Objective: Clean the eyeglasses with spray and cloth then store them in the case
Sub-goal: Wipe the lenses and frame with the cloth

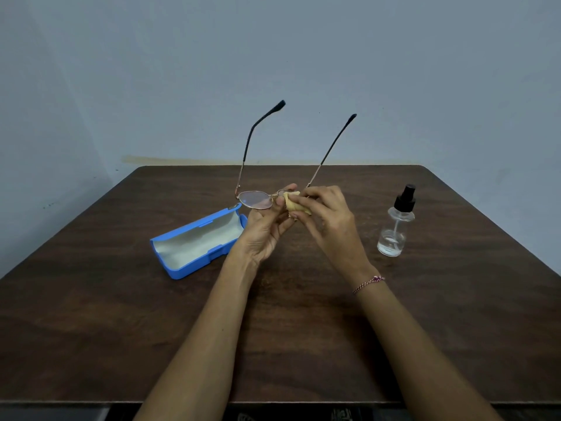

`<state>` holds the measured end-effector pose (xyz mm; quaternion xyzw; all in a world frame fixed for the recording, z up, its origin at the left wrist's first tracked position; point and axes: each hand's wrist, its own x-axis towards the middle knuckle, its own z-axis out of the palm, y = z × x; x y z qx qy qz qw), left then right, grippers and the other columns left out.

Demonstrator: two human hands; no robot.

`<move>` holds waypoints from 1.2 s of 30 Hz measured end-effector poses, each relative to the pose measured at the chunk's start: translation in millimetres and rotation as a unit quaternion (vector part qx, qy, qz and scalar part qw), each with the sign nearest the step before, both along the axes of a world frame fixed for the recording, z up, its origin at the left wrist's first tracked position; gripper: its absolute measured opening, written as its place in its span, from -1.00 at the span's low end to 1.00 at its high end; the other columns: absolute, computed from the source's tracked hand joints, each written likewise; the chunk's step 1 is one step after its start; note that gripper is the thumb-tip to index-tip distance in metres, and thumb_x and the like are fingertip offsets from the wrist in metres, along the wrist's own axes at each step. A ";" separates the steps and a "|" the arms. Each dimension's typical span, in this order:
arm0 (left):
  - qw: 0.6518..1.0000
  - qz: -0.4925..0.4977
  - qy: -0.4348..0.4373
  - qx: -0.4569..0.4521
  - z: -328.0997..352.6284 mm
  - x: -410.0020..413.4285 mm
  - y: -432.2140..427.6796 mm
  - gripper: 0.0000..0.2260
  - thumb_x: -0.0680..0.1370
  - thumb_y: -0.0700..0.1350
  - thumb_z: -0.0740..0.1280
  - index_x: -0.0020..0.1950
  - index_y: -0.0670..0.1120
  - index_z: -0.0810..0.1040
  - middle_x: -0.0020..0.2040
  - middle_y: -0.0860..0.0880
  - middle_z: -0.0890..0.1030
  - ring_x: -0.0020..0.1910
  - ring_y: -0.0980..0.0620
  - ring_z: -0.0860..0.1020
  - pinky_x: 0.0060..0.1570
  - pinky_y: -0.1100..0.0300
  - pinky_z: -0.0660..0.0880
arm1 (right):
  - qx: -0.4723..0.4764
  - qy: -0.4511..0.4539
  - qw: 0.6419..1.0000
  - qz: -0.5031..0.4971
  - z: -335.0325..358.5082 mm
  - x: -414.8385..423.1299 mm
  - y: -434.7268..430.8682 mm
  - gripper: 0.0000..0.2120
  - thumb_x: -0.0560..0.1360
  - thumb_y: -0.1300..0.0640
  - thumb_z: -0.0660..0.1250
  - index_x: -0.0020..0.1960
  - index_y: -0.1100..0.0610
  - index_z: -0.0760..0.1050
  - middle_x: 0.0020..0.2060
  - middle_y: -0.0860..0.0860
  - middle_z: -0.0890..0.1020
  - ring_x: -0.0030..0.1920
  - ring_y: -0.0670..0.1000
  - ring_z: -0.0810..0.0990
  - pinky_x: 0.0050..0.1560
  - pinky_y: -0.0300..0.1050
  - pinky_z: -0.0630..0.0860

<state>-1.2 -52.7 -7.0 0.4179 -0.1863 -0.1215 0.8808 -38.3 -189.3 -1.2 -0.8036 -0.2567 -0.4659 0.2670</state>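
Left hand point(264, 235) pinches the glasses point(255, 200) mid-frame to steady them, right hand point(328, 214) pinches the cloth point(293, 203) on a lens; case point(194, 241) open at 9 o'clock.

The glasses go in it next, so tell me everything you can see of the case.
The case is a blue oblong box, plastic by its look, with pale lining. It lies open and empty on the table, set diagonally, below-left of the held glasses. Only the table seems to touch it.
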 end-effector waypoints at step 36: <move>0.997 -0.057 -0.040 -0.014 23.8 -2.8 -0.1 -0.56 0.30 0.07 0.52 0.15 0.00 0.61 0.15 -0.01 0.62 0.08 0.07 0.61 -0.10 0.20 0.59 | 0.260 0.072 0.962 -0.026 9.4 9.3 -31.6 -0.77 0.60 0.18 0.14 0.06 0.27 0.53 -0.13 -0.05 0.52 -0.07 -0.12 0.41 -0.07 -0.43 0.32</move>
